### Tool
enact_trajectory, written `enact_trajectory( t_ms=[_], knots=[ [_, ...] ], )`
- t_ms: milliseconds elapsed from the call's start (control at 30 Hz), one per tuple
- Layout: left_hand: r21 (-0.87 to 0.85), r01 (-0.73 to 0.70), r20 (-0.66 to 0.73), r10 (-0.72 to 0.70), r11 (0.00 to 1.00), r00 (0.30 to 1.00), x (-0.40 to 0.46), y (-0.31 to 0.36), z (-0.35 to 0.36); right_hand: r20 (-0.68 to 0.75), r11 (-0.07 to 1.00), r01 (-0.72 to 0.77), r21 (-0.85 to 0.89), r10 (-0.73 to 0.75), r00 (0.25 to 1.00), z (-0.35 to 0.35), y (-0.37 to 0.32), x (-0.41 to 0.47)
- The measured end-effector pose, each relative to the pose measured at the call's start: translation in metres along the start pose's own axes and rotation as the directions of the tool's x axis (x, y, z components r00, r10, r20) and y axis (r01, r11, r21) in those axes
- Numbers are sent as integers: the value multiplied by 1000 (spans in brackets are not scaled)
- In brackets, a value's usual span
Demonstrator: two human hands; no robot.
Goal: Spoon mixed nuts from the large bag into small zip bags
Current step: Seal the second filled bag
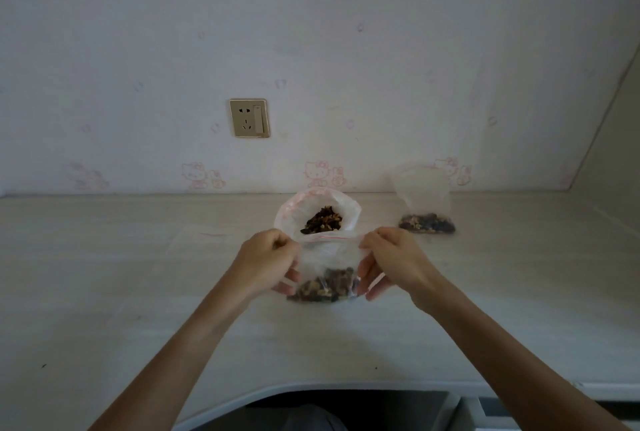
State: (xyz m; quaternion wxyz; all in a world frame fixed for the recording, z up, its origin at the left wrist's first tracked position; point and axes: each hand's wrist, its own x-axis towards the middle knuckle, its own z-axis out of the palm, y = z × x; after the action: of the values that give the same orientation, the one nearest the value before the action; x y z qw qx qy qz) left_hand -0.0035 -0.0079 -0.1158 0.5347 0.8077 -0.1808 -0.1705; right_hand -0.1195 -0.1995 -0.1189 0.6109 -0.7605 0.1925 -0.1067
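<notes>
Both your hands pinch the zip bag's [327, 269] top corners, left hand [268, 262], right hand [393, 262], fingers clamped on its strip. Nuts [325, 286] sit low between your palms. Big bag [317, 212] just behind, open.

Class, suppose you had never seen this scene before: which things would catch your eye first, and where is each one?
First, the two hands, left hand and right hand, at the centre pinching the red zip strip of a small zip bag holding nuts. Just behind it the large bag stands open on the table. Another filled bag stands to the right by the wall, and a gold socket sits on the wallpaper above.
</notes>
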Motion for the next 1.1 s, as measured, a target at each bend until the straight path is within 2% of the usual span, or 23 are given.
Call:
enact_trajectory(
  t_ms=[67, 133, 200, 267, 333, 533, 667, 733, 800, 867, 933, 967, 1000, 1033, 1067, 1100],
  knots=[
    [-321, 182, 231, -110, 930, 967, -1, 3, -5, 142, 963, -132, 236, 101, 985, -7, 4, 2],
    [-507, 301, 380, -105, 807, 919, 0, 0, -12, 244, 870, -219, 442, 119, 963, -13, 10, 7],
    [-626, 385, 454, -84, 678, 887, 2, -6, -16, 283, 743, -277, 609, 123, 951, -16, 18, 11],
    [-681, 409, 478, -54, 608, 877, 2, -14, -14, 291, 681, -276, 678, 95, 952, -16, 25, 12],
    [-695, 391, 464, -39, 604, 885, 2, -18, -9, 301, 668, -252, 701, 43, 953, -14, 29, 12],
    [-670, 246, 322, -25, 700, 947, 1, -7, -2, 235, 677, -157, 719, -24, 972, -11, 24, 13],
    [-590, 122, 208, 4, 798, 978, 0, 5, -4, 183, 752, -54, 657, -90, 979, -7, 15, 11],
    [-550, 72, 126, -3, 832, 992, 1, 7, -3, 117, 824, 3, 566, -83, 990, -5, 10, 9],
    [-433, -29, -6, 29, 901, 1000, 4, 6, -4, -11, 926, 69, 371, -70, 997, -3, 2, 5],
    [-212, -179, -162, 146, 961, 976, 7, 3, -7, -162, 982, 171, 80, -156, 974, 0, -4, 1],
    [85, -311, -251, 323, 947, 913, 9, -1, -10, -224, 933, 251, -259, -311, 924, 3, -6, -3],
    [244, -333, -252, 391, 911, 885, 10, -3, -10, -226, 893, 265, -365, -361, 905, 5, -7, -5],
    [368, -322, -237, 423, 872, 875, 9, -4, -10, -229, 877, 266, -401, -377, 898, 6, -7, -5],
    [429, -292, -221, 413, 855, 884, 7, -4, -8, -236, 900, 257, -353, -352, 906, 7, -9, -6],
    [406, -260, -208, 366, 876, 907, 6, -4, -6, -239, 943, 236, -235, -291, 926, 8, -11, -6],
    [290, -227, -194, 289, 930, 937, 5, -2, -4, -220, 980, 182, -80, -195, 956, 7, -12, -5]
  ],
)
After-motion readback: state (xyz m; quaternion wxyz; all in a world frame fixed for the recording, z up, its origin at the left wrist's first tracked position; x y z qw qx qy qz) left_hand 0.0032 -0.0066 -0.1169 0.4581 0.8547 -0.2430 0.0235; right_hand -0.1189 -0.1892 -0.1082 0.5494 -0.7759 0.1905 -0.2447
